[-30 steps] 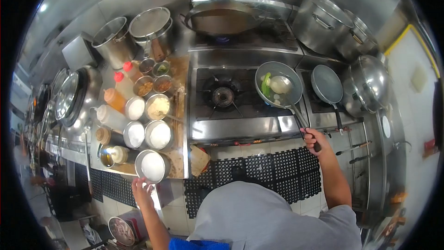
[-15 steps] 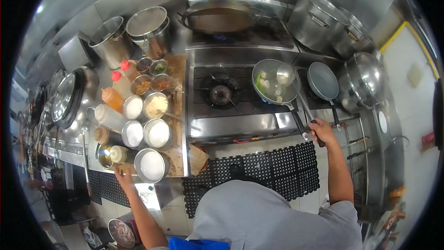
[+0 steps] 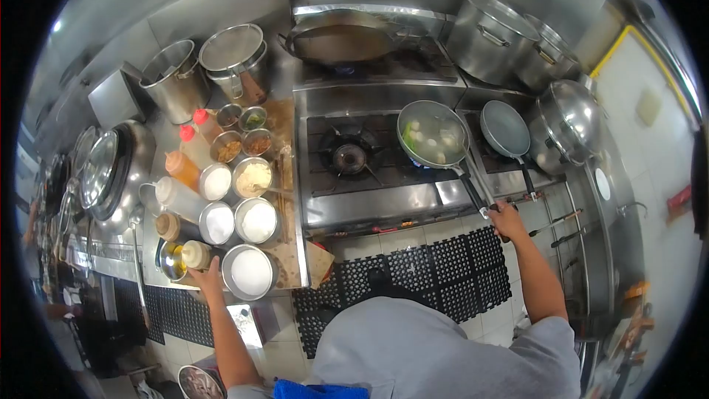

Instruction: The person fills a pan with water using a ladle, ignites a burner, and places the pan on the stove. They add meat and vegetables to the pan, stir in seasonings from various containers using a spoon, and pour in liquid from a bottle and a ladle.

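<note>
My right hand (image 3: 507,222) is closed round the dark grip of a ladle (image 3: 484,183), whose metal shaft runs up to the frying pan (image 3: 467,137). The ladle's bowl is down in the pan and hard to make out. Cloudy liquid with white pieces and green vegetable pieces (image 3: 408,134) fills the pan, which sits on a burner. At the counter's near edge, my left hand (image 3: 208,275) has its thumb and fingers round the lower part of a squeeze bottle with a cream-coloured top (image 3: 196,254). A bowl of yellow oil (image 3: 172,260) stands just left of it.
Bowls of white powder (image 3: 251,272) and other seasonings stand beside several squeeze bottles (image 3: 177,196). A smaller grey pan (image 3: 506,127) lies right of the frying pan. Behind are a large wok (image 3: 340,43) and tall pots (image 3: 491,37). A bare burner (image 3: 349,157) is left of the frying pan.
My left hand has come up from the counter's edge onto the cream-topped bottle. The ladle's bowl, raised and visible before, has gone down into the pan. The view has shifted slightly.
</note>
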A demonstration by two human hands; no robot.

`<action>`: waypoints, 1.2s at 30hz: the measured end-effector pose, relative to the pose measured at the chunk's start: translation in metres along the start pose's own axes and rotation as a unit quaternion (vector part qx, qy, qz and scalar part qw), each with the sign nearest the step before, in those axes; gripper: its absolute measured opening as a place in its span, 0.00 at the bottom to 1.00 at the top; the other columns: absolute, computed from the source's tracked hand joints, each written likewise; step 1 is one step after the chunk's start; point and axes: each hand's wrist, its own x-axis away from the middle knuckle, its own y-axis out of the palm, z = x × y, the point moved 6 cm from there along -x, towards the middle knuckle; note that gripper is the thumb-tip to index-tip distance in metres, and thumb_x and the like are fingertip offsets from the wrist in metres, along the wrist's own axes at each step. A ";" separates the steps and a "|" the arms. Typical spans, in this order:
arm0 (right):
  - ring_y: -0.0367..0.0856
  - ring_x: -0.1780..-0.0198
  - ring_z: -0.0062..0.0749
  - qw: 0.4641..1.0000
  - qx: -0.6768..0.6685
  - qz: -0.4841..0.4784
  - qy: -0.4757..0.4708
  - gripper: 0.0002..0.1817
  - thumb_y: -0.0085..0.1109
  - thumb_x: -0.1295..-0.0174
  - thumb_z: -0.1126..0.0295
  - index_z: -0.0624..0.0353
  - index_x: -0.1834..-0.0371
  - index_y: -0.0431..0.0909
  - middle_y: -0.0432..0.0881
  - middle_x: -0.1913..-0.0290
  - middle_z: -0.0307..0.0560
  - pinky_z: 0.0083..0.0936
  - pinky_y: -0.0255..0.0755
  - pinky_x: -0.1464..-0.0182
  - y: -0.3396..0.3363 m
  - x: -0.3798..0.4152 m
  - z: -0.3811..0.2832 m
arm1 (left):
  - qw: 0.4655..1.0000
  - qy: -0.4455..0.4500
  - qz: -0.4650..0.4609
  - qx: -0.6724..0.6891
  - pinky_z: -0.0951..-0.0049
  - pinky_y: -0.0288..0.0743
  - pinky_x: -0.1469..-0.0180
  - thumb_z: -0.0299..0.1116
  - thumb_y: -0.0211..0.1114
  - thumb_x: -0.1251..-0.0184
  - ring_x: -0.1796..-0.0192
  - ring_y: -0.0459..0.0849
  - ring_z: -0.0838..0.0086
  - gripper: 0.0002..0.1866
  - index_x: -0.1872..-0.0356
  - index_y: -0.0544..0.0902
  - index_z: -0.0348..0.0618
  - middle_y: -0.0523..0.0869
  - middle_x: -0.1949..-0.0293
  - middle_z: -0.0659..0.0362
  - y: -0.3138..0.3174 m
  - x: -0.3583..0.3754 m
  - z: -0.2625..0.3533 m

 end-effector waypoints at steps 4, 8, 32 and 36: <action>0.68 0.87 0.21 0.940 -0.306 -0.113 0.100 0.15 0.53 0.39 0.66 0.64 0.53 0.71 0.72 0.81 0.38 0.21 0.64 0.87 0.026 0.026 -0.012 | 0.999 0.033 0.002 0.004 0.68 0.59 0.37 0.26 0.71 0.52 0.41 0.69 0.63 0.43 0.35 0.56 0.32 0.68 0.41 0.48 -0.004 -0.010 -0.002; 0.65 0.85 0.14 0.783 -0.554 -0.214 0.184 0.10 0.54 0.37 0.65 0.59 0.60 0.72 0.71 0.81 0.34 0.16 0.59 0.86 0.027 0.038 -0.033 | 0.998 0.031 0.017 0.045 0.68 0.64 0.42 0.30 0.68 0.47 0.46 0.72 0.65 0.35 0.38 0.62 0.35 0.72 0.45 0.52 -0.015 -0.003 0.015; 0.79 0.80 0.33 0.984 -0.089 0.003 -0.156 0.30 0.55 0.43 0.66 0.61 0.35 0.62 0.81 0.72 0.52 0.30 0.72 0.70 -0.094 -0.056 0.036 | 0.974 0.207 -0.014 -0.088 0.69 0.66 0.44 0.29 0.68 0.49 0.48 0.73 0.66 0.33 0.41 0.64 0.34 0.73 0.48 0.50 0.167 0.162 0.263; 0.77 0.80 0.30 0.987 -0.072 -0.021 -0.143 0.28 0.55 0.43 0.66 0.57 0.37 0.65 0.80 0.73 0.50 0.29 0.71 0.73 -0.087 -0.061 0.052 | 0.933 0.284 -0.133 -0.178 0.65 0.68 0.45 0.29 0.68 0.57 0.47 0.75 0.61 0.34 0.43 0.67 0.36 0.75 0.50 0.48 0.261 0.175 0.290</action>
